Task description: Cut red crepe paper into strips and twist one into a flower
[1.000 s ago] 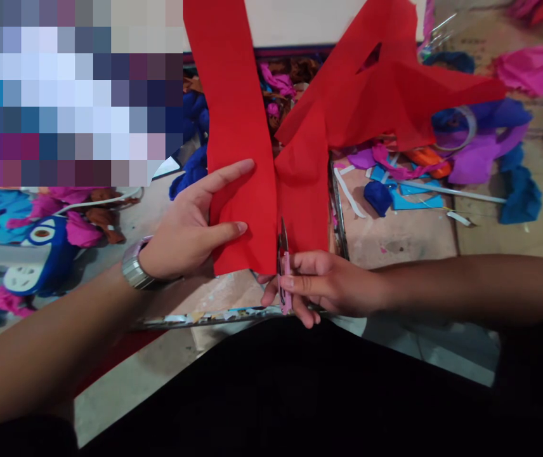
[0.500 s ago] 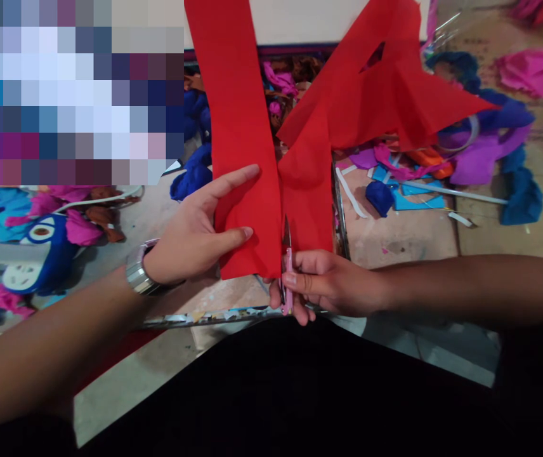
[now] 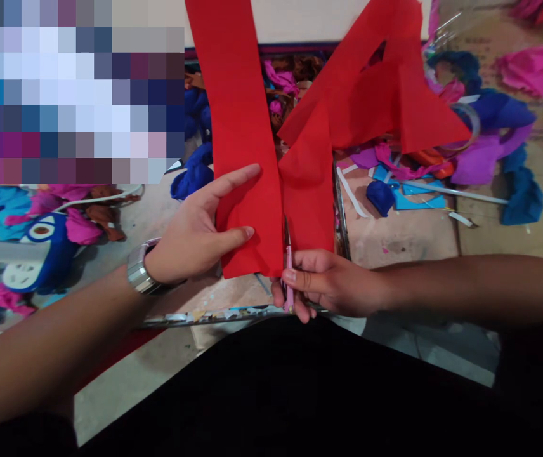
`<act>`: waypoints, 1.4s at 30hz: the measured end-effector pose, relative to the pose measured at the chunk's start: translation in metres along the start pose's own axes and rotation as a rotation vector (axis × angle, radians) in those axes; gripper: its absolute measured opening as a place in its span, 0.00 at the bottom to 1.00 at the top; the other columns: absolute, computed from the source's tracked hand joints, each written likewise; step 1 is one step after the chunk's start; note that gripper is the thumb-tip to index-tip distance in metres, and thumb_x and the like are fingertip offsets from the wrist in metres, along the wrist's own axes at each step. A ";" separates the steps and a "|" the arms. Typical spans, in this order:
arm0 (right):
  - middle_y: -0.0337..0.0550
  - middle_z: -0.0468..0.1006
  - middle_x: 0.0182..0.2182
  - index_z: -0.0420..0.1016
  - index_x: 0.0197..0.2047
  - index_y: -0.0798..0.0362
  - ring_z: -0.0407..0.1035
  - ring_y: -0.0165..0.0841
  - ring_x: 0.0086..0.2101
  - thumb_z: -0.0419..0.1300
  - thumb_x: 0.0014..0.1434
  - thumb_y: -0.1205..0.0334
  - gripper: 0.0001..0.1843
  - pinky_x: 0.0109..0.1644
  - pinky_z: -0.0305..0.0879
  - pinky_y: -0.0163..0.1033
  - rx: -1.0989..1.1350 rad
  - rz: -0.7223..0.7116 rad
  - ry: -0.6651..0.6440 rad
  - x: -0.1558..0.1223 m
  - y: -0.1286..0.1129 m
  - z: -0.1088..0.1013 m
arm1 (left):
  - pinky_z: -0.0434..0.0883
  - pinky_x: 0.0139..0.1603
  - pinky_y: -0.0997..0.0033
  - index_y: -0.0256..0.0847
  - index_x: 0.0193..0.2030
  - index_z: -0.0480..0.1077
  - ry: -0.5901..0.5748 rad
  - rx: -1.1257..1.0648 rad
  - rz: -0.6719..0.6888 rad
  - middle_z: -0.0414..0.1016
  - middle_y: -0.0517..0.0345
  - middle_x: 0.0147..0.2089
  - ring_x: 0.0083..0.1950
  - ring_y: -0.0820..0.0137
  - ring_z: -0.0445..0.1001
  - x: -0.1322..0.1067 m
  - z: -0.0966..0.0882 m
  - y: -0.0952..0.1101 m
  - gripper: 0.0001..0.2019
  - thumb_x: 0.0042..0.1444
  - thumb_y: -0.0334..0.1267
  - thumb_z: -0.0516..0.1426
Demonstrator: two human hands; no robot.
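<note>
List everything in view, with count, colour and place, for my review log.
Red sheeting: count unclear, red, centre to upper right
Scissors: one, pink-handled, in the right hand
White panel: one, top centre
Eye-patterned piece: one, blue and white, left
Pink crumpled pieces: several, both sides
Dark blue bunches: several, both sides
Purple piece: at least one, right
Tape-like ring: one, pale, right
Thin stick: one, white, right
Watch: one, silver, left wrist
Upper left: pixelated, contents hidden
Left hand: one, on the red sheeting
Right hand: one, at the scissors
</note>
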State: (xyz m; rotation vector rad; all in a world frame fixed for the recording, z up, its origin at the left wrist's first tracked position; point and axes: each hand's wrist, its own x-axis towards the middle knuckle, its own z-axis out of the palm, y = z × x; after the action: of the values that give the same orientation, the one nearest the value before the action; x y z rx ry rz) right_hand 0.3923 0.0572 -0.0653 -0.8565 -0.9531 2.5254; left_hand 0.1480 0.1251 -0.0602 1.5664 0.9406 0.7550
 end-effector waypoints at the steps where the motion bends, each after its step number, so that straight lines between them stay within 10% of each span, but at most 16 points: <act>1: 0.39 0.76 0.28 0.74 0.40 0.57 0.69 0.23 0.24 0.62 0.73 0.47 0.20 0.28 0.62 0.29 0.008 0.000 0.003 0.000 0.000 0.000 | 0.54 0.84 0.40 0.51 0.74 0.68 0.000 -0.006 0.003 0.64 0.54 0.78 0.80 0.49 0.61 0.000 0.000 0.000 0.39 0.57 0.43 0.72; 42: 0.41 0.79 0.36 0.73 0.41 0.57 0.71 0.22 0.25 0.64 0.73 0.49 0.18 0.28 0.64 0.30 0.122 -0.022 -0.049 -0.003 0.002 0.002 | 0.55 0.85 0.45 0.47 0.74 0.67 0.031 0.001 0.027 0.66 0.55 0.77 0.79 0.51 0.62 0.001 0.000 0.000 0.39 0.57 0.40 0.72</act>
State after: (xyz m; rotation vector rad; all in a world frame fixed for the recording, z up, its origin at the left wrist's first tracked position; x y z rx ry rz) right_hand 0.3931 0.0534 -0.0650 -0.7473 -0.8081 2.5668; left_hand 0.1483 0.1259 -0.0597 1.5752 0.9445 0.7998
